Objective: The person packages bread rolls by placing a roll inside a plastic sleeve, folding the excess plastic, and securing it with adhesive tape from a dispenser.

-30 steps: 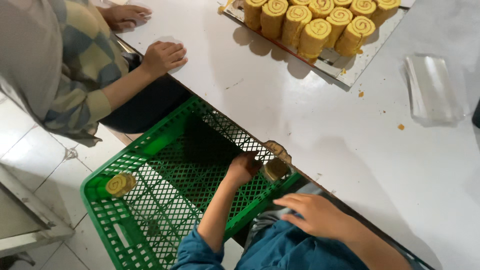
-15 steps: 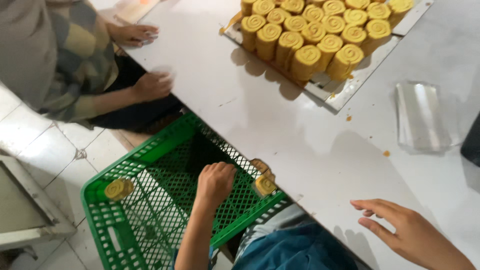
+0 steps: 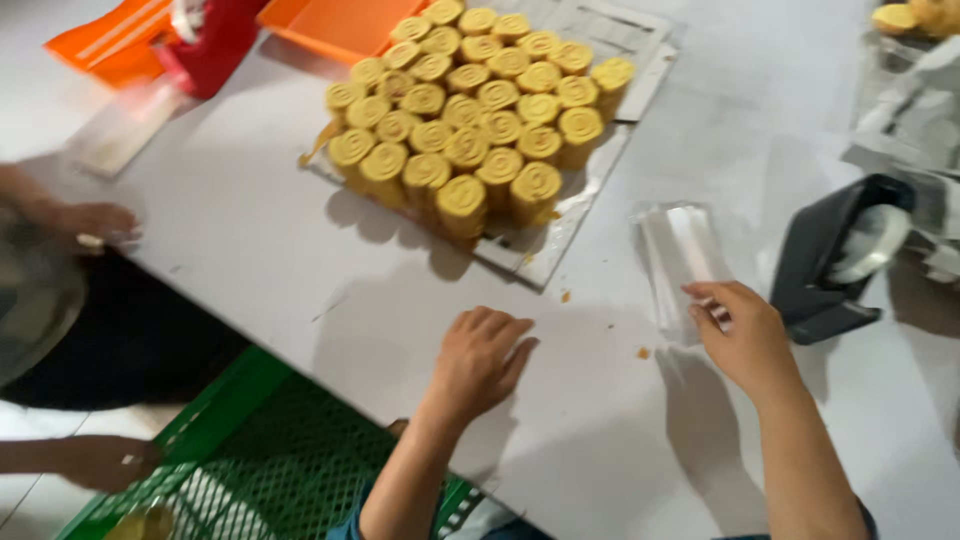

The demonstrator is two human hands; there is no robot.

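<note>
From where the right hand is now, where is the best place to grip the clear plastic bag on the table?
Probably its near short edge, from the right: the clear plastic bag lies flat on the white table, and the right hand already touches that end.

A white table point(image 3: 260, 250) carries a flat tray point(image 3: 560, 240) of yellow rolled cakes point(image 3: 470, 110). Beside the tray lie clear plastic bags point(image 3: 685, 255), a dark tape dispenser point(image 3: 835, 255) and orange trays point(image 3: 340, 22); both of the person's hands rest on the tabletop.

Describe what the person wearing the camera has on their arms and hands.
Both forearms are bare, with no gloves, rings or watch visible on the left hand or the right hand. A bit of blue sleeve fabric shows at the left elbow, at the frame's bottom edge.
</note>
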